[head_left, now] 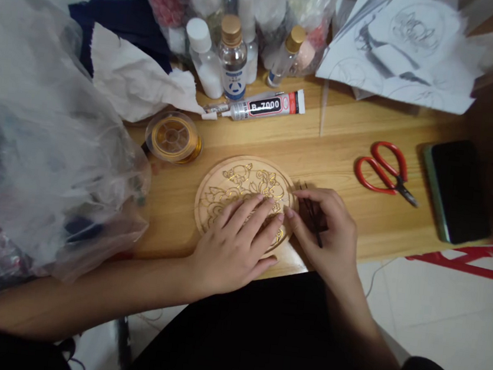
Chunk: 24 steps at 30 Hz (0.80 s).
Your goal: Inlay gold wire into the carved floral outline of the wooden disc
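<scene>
A round wooden plaque (pixel 206 197) with gold wire outlines of flowers lies on the table near its front edge. My left hand (pixel 240 241) rests on the plaque's lower part, fingers spread and reaching toward its centre, covering some of the wire pattern. At the plaque's right rim is my right hand (pixel 328 230), with thumb and index finger drawn close together. Dark tweezers (pixel 313 213) are held within that hand, their tips pointing up and away from me. Whether anything fine sits between the thumb and index fingertips is too small to tell.
A spool of gold wire (pixel 173 137) lies left of the plaque, a glue tube (pixel 267 105) behind it. Red-handled scissors (pixel 382 168) and a phone (pixel 457 191) lie right. Bottles (pixel 232 64) and drawn papers (pixel 404 48) stand behind; a plastic bag (pixel 57 128) fills the left.
</scene>
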{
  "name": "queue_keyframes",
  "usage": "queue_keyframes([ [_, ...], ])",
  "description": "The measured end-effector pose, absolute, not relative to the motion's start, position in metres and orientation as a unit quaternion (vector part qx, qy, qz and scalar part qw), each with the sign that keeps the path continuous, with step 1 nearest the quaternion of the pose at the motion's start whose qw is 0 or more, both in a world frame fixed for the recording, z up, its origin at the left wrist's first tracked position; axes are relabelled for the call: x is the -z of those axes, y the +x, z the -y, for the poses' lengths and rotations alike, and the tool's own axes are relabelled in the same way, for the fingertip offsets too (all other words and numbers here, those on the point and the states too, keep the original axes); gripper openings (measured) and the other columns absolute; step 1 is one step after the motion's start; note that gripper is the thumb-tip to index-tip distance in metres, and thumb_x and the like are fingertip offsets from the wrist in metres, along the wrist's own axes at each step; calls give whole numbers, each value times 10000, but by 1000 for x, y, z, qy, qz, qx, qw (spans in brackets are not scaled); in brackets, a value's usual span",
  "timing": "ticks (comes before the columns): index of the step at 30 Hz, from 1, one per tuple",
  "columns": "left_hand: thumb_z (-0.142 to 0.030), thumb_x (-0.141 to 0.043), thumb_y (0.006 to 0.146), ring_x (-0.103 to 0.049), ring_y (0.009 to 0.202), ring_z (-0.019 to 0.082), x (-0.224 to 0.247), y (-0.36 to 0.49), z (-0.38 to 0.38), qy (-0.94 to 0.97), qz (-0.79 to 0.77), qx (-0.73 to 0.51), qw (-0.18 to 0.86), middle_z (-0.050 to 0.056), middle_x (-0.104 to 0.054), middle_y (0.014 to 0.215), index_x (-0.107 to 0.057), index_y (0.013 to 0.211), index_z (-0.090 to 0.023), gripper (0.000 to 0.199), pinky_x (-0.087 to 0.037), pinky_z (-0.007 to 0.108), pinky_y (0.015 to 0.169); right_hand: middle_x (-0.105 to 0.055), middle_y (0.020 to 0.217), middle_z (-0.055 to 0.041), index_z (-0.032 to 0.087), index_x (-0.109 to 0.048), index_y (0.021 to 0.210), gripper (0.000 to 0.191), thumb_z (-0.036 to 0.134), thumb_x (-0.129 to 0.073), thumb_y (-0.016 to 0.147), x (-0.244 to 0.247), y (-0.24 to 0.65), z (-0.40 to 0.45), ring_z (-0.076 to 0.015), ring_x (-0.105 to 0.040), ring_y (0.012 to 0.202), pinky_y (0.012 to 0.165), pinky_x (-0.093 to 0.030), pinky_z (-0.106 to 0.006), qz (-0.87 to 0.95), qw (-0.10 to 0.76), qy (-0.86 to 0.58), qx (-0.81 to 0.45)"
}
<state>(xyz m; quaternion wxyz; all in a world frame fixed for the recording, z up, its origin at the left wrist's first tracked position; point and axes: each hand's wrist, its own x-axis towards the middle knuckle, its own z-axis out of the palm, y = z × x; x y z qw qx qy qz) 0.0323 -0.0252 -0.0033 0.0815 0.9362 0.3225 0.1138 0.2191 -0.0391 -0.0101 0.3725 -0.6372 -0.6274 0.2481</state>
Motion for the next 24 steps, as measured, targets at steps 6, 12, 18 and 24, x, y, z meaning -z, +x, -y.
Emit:
queue_keyframes([
  [6,-453,-569,874,-431,1293,325,3,32,25,936,-323,-115,83,180,-522,1366,-548,1293,-109,544,-350,461,1048,-605,957,-23,225,-589,1060,292,163,-660,784,10,219,39,-147,-560,818,708,-458,-302,629,375,-633,-252],
  [12,-450,-579,862,-424,1298,324,4,32,25,933,-326,-121,90,178,-517,1371,-546,1299,-114,553,-341,463,1053,-605,958,-21,221,-593,1059,293,164,-666,781,9,219,38,-148,-560,842,736,-458,-305,630,373,-632,-254],
  [18,-453,-564,869,-418,1302,325,5,32,25,934,-325,-120,87,179,-509,1378,-539,1307,-118,552,-345,467,1050,-596,949,-17,225,-592,1066,286,176,-658,792,11,219,38,-138,-543,804,713,-452,-303,631,365,-635,-256],
  [24,-446,-565,868,-428,1293,329,5,32,25,935,-319,-129,81,185,-523,1361,-544,1298,-106,548,-352,464,1039,-602,978,-22,221,-589,1068,282,177,-653,796,10,220,40,-146,-566,856,744,-461,-304,630,367,-634,-258],
])
